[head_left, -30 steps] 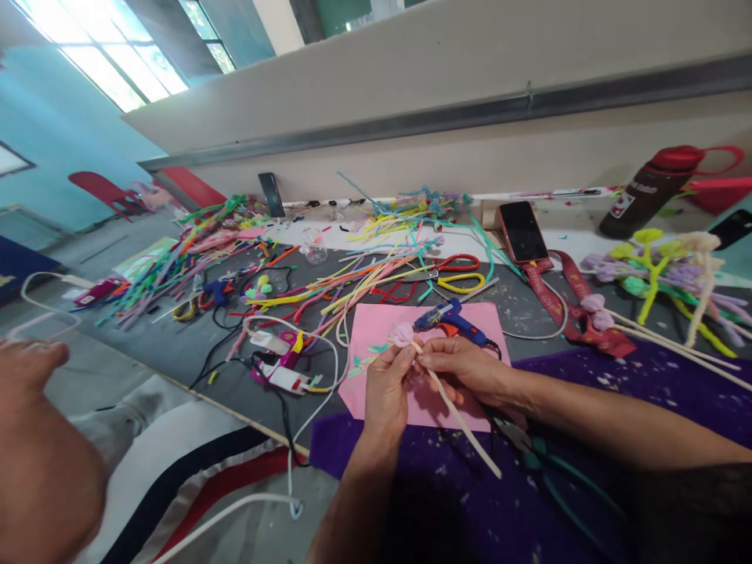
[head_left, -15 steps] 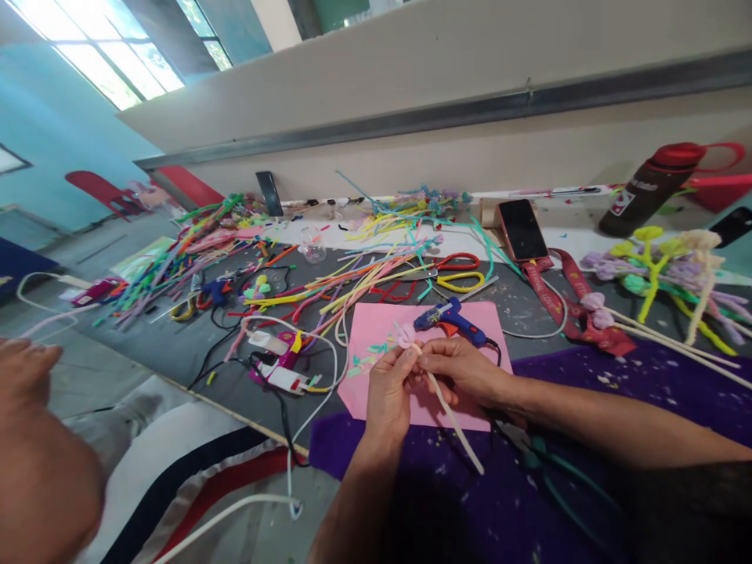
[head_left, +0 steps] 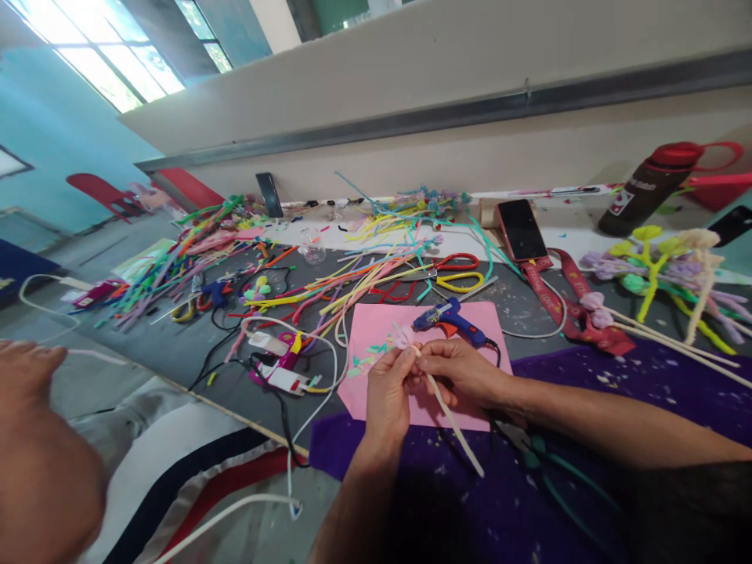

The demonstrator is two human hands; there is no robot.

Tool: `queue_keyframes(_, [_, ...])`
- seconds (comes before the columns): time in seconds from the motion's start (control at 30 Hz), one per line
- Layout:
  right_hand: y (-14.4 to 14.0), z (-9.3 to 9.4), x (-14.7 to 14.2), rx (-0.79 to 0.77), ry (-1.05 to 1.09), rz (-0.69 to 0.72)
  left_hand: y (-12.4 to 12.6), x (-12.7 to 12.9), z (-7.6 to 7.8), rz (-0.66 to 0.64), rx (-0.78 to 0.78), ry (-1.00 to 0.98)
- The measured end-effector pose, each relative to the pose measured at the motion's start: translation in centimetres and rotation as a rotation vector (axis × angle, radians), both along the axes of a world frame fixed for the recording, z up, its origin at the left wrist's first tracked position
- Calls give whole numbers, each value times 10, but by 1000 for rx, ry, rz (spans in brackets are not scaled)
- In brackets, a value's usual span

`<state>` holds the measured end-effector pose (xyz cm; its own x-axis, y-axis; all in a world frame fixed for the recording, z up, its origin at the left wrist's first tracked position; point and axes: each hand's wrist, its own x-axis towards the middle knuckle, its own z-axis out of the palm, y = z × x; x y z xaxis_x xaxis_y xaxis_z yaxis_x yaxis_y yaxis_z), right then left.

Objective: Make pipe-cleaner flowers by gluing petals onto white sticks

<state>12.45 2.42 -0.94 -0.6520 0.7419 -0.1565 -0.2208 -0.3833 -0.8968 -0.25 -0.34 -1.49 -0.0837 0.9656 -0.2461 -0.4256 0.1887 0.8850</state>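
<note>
Between my two hands is a pipe cleaner flower (head_left: 403, 337) with a pale pink-lilac head and a long cream stem (head_left: 455, 429). My left hand (head_left: 388, 384) is closed in a pinch just below the flower head. My right hand (head_left: 464, 368) pinches the top of the stem, its fingers against those of the left. The stem slants down to the right, its lower end free. Under the hands lies a pink sheet (head_left: 475, 407) with small green and yellow snippets. A blue glue gun (head_left: 450, 317) rests on the sheet, just beyond my right hand.
Pliers (head_left: 546, 454) lie on the purple cloth (head_left: 587, 392). Scissors (head_left: 461, 280), loose pipe cleaners (head_left: 352, 286), corded power strips (head_left: 282, 364) and a phone (head_left: 522, 229) spread over the table. At right stand a bottle (head_left: 652, 188) and finished flowers (head_left: 652, 266). Another person's hand (head_left: 35, 384) is at far left.
My hands and the flower have barely moved; the flower head sits slightly further left. At far left, the other person's hand has shifted slightly, and the pale strand by it points lower.
</note>
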Motion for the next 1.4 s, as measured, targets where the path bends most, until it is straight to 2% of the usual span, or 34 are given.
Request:
queue_keyframes(0.7, [0, -3, 0, 18, -12, 2, 0, -1, 0, 33, -39, 47])
queue_keyframes(0.97, [0, -1, -1, 32, -46, -24, 1, -1, 1, 13, -45, 12])
queue_keyframes(1.2, [1, -2, 2, 107, -42, -68, 0, -1, 0, -78, 4, -99])
queue_keyframes(1.4, [2, -4, 3, 146, -99, -70, 0, 0, 0, -21, -6, -47])
